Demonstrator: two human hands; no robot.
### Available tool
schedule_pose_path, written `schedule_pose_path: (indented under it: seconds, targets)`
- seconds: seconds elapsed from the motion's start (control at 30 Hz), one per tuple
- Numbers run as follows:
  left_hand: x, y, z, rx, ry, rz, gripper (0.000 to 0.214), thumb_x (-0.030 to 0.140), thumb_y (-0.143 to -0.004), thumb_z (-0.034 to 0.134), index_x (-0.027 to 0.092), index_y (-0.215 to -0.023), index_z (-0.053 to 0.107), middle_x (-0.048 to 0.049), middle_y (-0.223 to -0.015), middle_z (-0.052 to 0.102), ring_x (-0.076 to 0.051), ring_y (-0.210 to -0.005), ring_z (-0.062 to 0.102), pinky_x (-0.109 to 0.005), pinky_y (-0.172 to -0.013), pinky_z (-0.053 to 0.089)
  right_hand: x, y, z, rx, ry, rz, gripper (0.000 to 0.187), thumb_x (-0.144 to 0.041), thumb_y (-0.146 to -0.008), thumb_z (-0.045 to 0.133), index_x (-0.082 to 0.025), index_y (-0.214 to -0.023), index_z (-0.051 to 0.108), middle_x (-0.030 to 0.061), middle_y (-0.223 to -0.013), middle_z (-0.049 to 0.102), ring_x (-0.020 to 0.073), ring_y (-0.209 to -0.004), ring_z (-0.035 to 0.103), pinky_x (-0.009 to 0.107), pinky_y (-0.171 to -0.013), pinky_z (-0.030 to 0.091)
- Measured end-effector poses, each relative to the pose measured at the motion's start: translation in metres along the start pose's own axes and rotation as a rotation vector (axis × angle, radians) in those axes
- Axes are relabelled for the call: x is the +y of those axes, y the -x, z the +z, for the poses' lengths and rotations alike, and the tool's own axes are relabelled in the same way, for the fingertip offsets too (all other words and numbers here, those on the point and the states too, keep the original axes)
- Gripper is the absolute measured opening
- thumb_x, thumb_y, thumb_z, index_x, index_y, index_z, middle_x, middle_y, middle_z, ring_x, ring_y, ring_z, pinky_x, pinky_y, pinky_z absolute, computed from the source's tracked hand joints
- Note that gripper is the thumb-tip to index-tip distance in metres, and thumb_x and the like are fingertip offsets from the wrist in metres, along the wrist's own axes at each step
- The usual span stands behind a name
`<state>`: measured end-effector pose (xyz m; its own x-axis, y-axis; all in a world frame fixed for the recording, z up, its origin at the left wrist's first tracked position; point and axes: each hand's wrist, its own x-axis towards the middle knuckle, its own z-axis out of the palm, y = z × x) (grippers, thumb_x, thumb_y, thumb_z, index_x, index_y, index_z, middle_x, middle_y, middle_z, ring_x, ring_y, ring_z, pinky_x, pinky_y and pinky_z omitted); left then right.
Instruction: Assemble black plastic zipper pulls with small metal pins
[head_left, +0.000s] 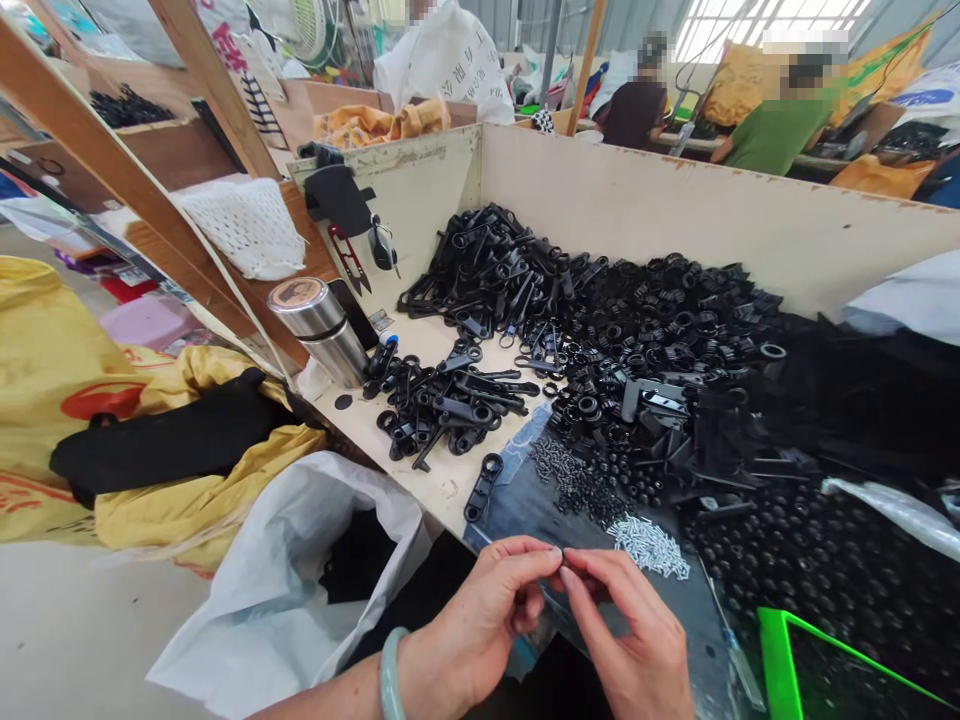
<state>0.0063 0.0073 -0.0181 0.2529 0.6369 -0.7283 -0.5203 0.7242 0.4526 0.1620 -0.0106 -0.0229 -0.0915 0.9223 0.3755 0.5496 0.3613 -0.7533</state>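
My left hand (487,610) and my right hand (637,640) meet at the bottom middle, fingertips pinched together on a tiny part I cannot make out. A pale green bangle (390,675) circles my left wrist. Just beyond my fingers lies a small heap of silver pins (651,545) on a dark sheet, with a pile of tiny black screws (574,480) behind it. Further back spread long black plastic handles (450,405) and a large mound of black plastic rings (660,320).
A steel flask (322,330) stands at the bench's left edge. A white bag (277,590) hangs open below, beside yellow sacks (67,400). A green-rimmed tray (780,650) sits at bottom right. Pale board walls (675,205) fence the bench; other people work behind.
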Motion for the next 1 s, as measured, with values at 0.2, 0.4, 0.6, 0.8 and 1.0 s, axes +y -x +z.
schedule_pose_path:
  seconds: [0.2,0.4,0.6,0.8,1.0]
  targets:
    - [0.000,0.003,0.002,0.042,0.027,-0.024,0.023,0.023,-0.065,0.084,0.017,-0.081,0.068,0.0017,-0.075,0.062,-0.007,-0.058,0.046,-0.023,-0.057,0.031,0.001,0.000,0.001,-0.002,0.054,-0.040,0.010,-0.021,-0.096,0.063,-0.022,-0.104,0.068,0.0030,-0.089,0.068,0.0132,-0.072,0.068,0.022,-0.065,0.058]
    - [-0.003,0.003,0.002,0.018,-0.003,0.001,0.026,0.028,-0.062,0.084,0.016,-0.078,0.067,0.0018,-0.070,0.063,-0.008,-0.056,0.046,-0.022,-0.054,0.028,0.002,0.000,0.002,-0.012,0.077,-0.051,0.007,-0.019,-0.095,0.063,-0.021,-0.101,0.065,0.0018,-0.086,0.065,0.0122,-0.071,0.065,0.022,-0.064,0.056]
    - [-0.004,0.000,0.001,-0.035,-0.003,-0.008,0.026,0.029,-0.063,0.083,0.016,-0.075,0.064,0.0019,-0.066,0.061,-0.008,-0.054,0.046,-0.022,-0.053,0.028,0.006,-0.002,0.003,-0.024,0.084,-0.069,0.006,-0.017,-0.092,0.062,-0.022,-0.097,0.062,0.0005,-0.082,0.063,0.0125,-0.069,0.063,0.022,-0.062,0.054]
    - [-0.008,0.004,-0.003,-0.071,-0.101,0.006,0.035,0.042,-0.068,0.083,0.017,-0.087,0.067,-0.0003,-0.073,0.066,-0.009,-0.054,0.049,-0.022,-0.051,0.031,0.011,-0.004,-0.001,-0.101,0.033,-0.049,0.007,-0.016,-0.091,0.061,-0.022,-0.094,0.059,-0.0007,-0.080,0.060,0.0122,-0.066,0.061,0.022,-0.059,0.051]
    - [0.033,0.015,-0.033,0.168,-0.801,0.654,0.033,0.048,-0.092,0.059,0.019,-0.098,0.072,-0.0036,-0.081,0.069,-0.016,-0.070,0.058,-0.028,-0.066,0.042,0.022,-0.008,-0.008,-0.163,0.081,-0.060,0.009,-0.016,-0.091,0.058,-0.022,-0.097,0.058,-0.0015,-0.080,0.058,0.0106,-0.058,0.056,0.023,-0.055,0.049]
